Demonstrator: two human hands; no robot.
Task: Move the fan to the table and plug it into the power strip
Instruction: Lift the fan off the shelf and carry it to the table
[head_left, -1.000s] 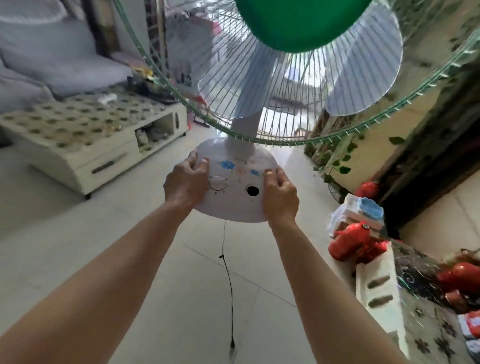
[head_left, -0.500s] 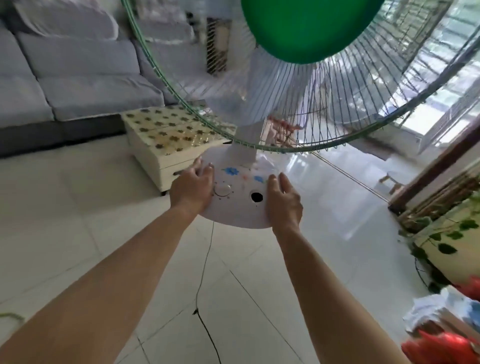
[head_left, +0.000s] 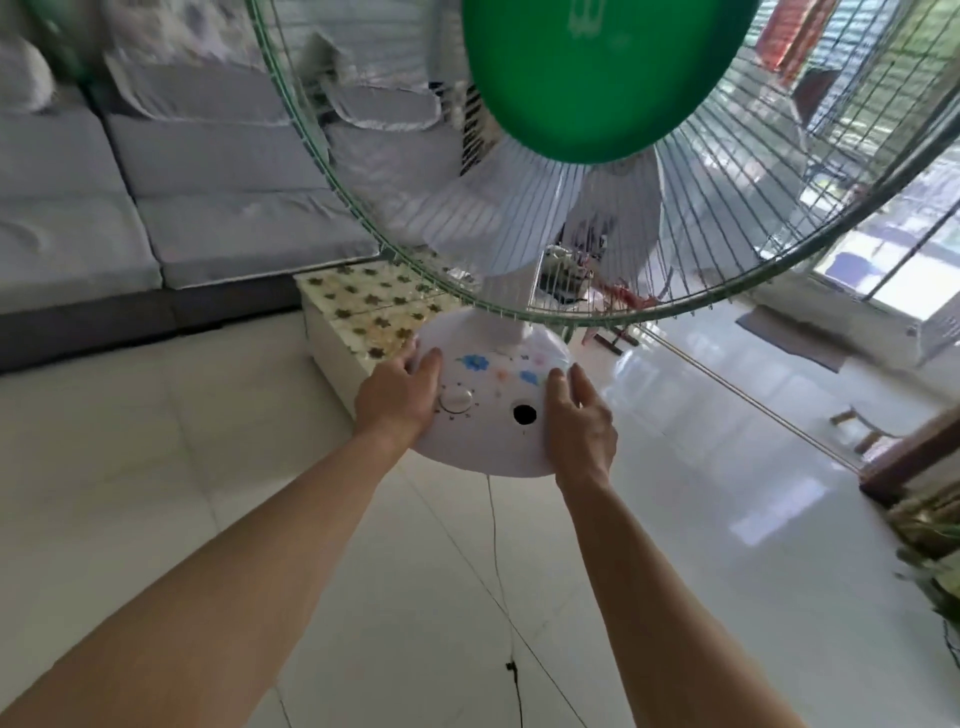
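Note:
I hold a white table fan (head_left: 493, 415) in the air by its round base, which has flower prints, a dial and a dark hole. My left hand (head_left: 397, 400) grips the base's left edge and my right hand (head_left: 579, 428) grips its right edge. The wire cage with a green centre cap (head_left: 582, 78) and pale blades fills the top of the view. The fan's thin black cord (head_left: 496, 561) hangs from the base down toward the floor. A low white table with a flower-patterned top (head_left: 363, 312) stands just beyond the fan. No power strip is in view.
A grey sofa (head_left: 156, 208) runs along the back left, behind the table. White tiled floor (head_left: 156, 493) lies below. A bright window wall (head_left: 883, 260) is at the right, with a small stool (head_left: 862, 431), dark wooden furniture (head_left: 914, 452) and green plants (head_left: 940, 571) near the right edge.
I have turned left with the fan: the red items and boxes at the right left the view, and the sofa and the table's end now lie ahead. Both hands kept their grip.

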